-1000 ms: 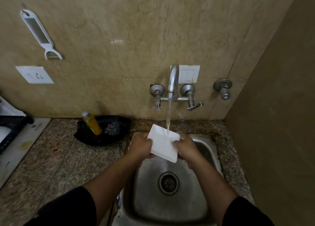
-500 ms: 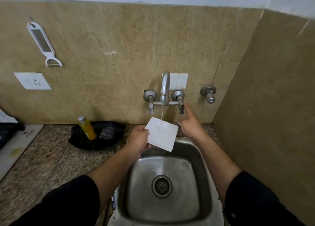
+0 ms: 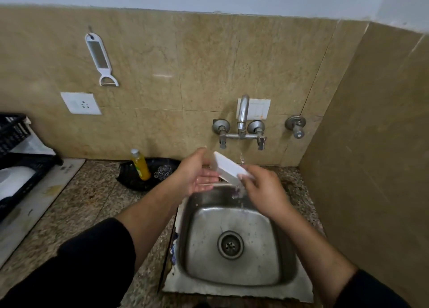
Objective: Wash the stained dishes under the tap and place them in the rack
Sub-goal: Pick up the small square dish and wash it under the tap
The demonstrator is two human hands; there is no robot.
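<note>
A white square plate (image 3: pixel 226 168) is tilted on edge above the back of the steel sink (image 3: pixel 202 249), just under the tap (image 3: pixel 242 119). My right hand (image 3: pixel 262 187) grips the plate's right end, and water drips from there into the sink. My left hand (image 3: pixel 195 175) lies palm up with straight fingers against the plate's left side, thumb by its upper corner. No stream runs from the tap. The black rack (image 3: pixel 14 131) stands at the far left with a white dish (image 3: pixel 14 180) in it.
A yellow bottle (image 3: pixel 140 164) and a steel scrubber (image 3: pixel 162 171) sit in a black tray (image 3: pixel 130 177) left of the sink. Granite counter stretches between tray and rack. A tiled wall closes in on the right. A separate valve (image 3: pixel 296 126) sticks out by the tap.
The water stream has stopped. My right hand went to the tap handle and came back to the plate. The plate turned from flat-facing to on edge, and my left hand opened.
</note>
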